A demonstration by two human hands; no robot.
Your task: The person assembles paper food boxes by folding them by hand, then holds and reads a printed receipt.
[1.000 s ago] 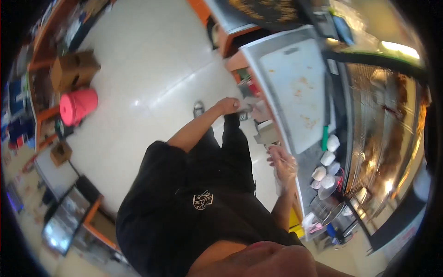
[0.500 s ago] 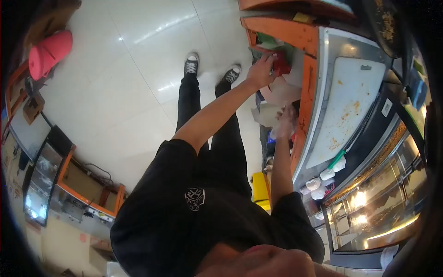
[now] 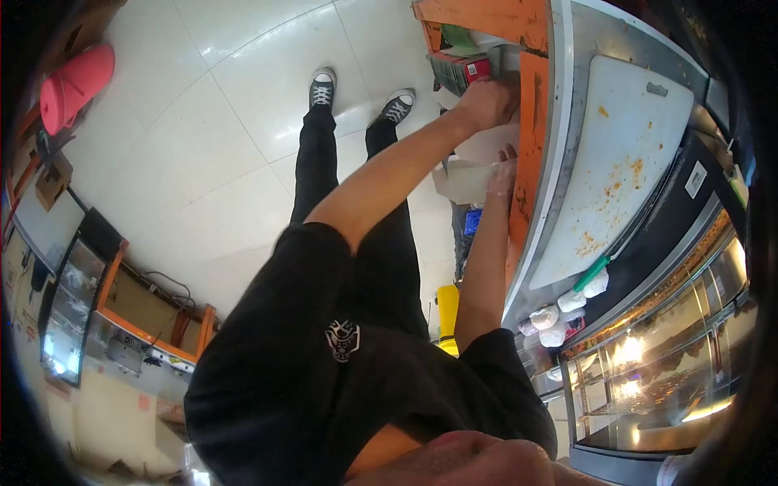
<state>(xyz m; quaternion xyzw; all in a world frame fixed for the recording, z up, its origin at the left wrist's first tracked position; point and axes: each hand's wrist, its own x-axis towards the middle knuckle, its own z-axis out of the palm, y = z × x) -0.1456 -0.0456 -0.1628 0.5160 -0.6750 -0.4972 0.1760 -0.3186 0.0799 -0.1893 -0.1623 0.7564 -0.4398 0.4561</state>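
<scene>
My left hand (image 3: pixel 486 104) reaches under the counter, just below a red box (image 3: pixel 475 70). Its fingers are curled and partly hidden; what they hold cannot be made out. My right hand (image 3: pixel 502 173), in a clear plastic glove, is below it, beside the orange counter frame (image 3: pixel 531 138). Its visible fingertips are stretched out, and the frame covers part of the hand. A pale sheet or flap (image 3: pixel 466 182) lies against its left side.
On the counter, a stained white cutting board (image 3: pixel 608 178) lies near a green-handled knife (image 3: pixel 592 274) and several white bundles (image 3: pixel 553 324). A lit display case (image 3: pixel 648 373) stands right. A yellow object (image 3: pixel 447 312) is below; a pink bucket (image 3: pixel 77 87) is far left.
The view has swung toward the under-counter shelf. My left hand has moved right, from in front of the red box to deeper inside. My right hand has moved up, partly behind the orange frame.
</scene>
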